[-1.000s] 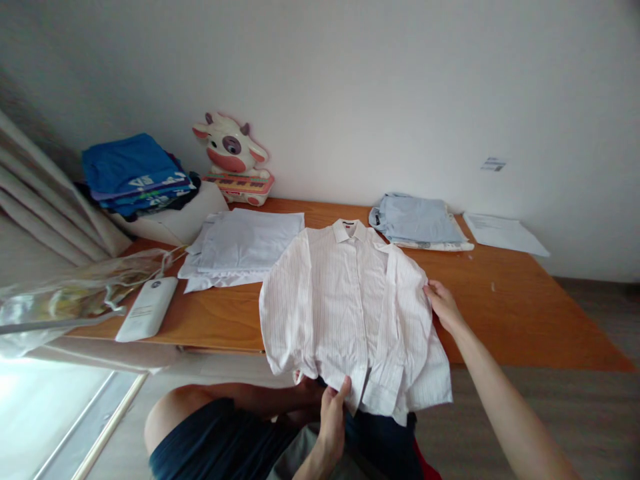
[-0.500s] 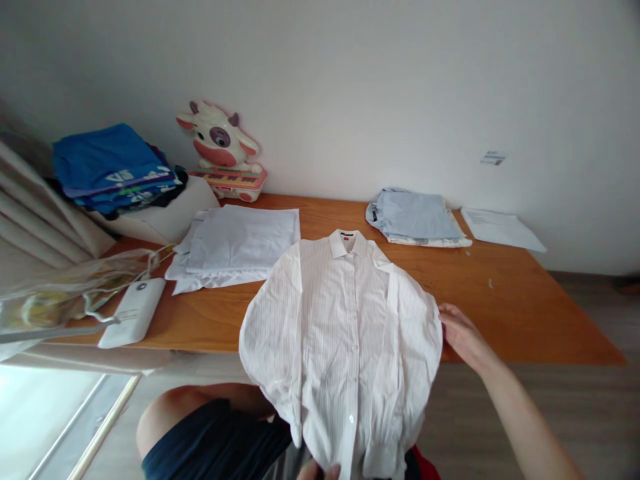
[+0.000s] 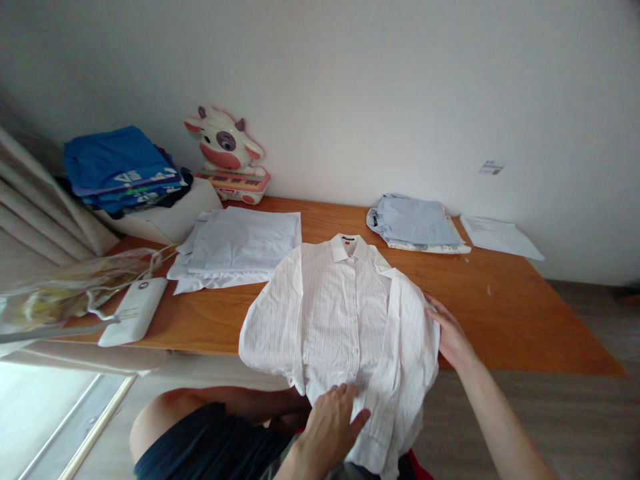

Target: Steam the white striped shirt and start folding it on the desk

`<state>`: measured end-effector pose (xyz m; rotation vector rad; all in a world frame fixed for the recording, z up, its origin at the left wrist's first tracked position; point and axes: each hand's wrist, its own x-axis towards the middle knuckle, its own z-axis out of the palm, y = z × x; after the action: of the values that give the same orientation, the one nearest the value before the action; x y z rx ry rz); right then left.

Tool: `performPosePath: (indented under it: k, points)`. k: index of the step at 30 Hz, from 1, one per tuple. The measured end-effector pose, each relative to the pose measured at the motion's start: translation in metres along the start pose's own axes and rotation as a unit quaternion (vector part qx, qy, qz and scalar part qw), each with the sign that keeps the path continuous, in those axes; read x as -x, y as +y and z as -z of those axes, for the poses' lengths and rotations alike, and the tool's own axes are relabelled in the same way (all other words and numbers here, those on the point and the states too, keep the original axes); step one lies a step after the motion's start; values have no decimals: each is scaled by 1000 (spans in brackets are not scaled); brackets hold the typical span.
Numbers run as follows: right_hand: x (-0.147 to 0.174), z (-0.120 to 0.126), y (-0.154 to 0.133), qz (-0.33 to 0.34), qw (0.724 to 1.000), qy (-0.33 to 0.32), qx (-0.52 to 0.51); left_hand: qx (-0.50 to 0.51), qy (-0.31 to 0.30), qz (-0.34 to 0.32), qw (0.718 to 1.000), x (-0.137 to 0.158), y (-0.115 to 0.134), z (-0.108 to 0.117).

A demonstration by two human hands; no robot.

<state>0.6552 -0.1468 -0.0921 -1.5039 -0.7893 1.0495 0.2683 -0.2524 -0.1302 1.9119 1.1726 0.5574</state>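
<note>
White shirt (image 3: 345, 320): face up on desk (image 3: 525, 313), hem now hanging over the near edge. Your left hand (image 3: 330, 423), barely visible half a second ago, lies open-palmed on the hem; your right hand (image 3: 450, 333), open, has moved onto the sleeve edge.

A wooden counter (image 3: 525, 313) carries a white striped shirt (image 3: 345, 320) overhanging its front edge, flat pale-blue garments (image 3: 240, 243), a folded blue shirt (image 3: 413, 220), a paper sheet (image 3: 500, 235), a cow toy keyboard (image 3: 227, 157) and a white device (image 3: 134, 310).

both hands (image 3: 330, 427) rest flat on the white striped shirt (image 3: 340, 320) spread over the wooden table (image 3: 500, 300).
</note>
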Motion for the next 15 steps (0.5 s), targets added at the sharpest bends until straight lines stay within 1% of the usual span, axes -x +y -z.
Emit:
performPosePath:
  k: [2, 3, 5, 6, 8, 10, 11, 12, 13, 14, 15]
  points:
    - [-7, 11, -3, 30, 994, 0, 108, -98, -2, -62, 993, -6, 5, -16]
    - [-11, 14, -9, 53, 983, 8, 176, -130, -13, -79, 988, -7, 5, -23]
    - [-19, 11, -25, 114, 946, 36, 303, -154, -42, -86, 983, -5, 3, -32]
    - [-23, 3, -36, 154, 923, 51, 349, -145, -58, -79, 984, -3, 3, -34]
    - [-29, -23, -57, 247, 878, 62, 405, -93, -83, -53, 991, 4, 5, -36]
    - [-36, -58, -74, 326, 831, 27, 450, -9, -101, -15, 995, 11, 14, -34]
    - [-40, -75, -80, 345, 806, 0, 481, 33, -109, 8, 994, 13, 21, -32]
    - [-46, -90, -84, 348, 782, -25, 516, 66, -121, 25, 990, 15, 29, -30]
    - [-53, -103, -87, 330, 761, -46, 557, 92, -144, 34, 985, 15, 37, -28]
    - [-62, -112, -87, 297, 745, -56, 595, 109, -172, 41, 978, 14, 44, -26]
    - [-73, -118, -88, 256, 735, -58, 625, 120, -201, 48, 971, 13, 51, -24]
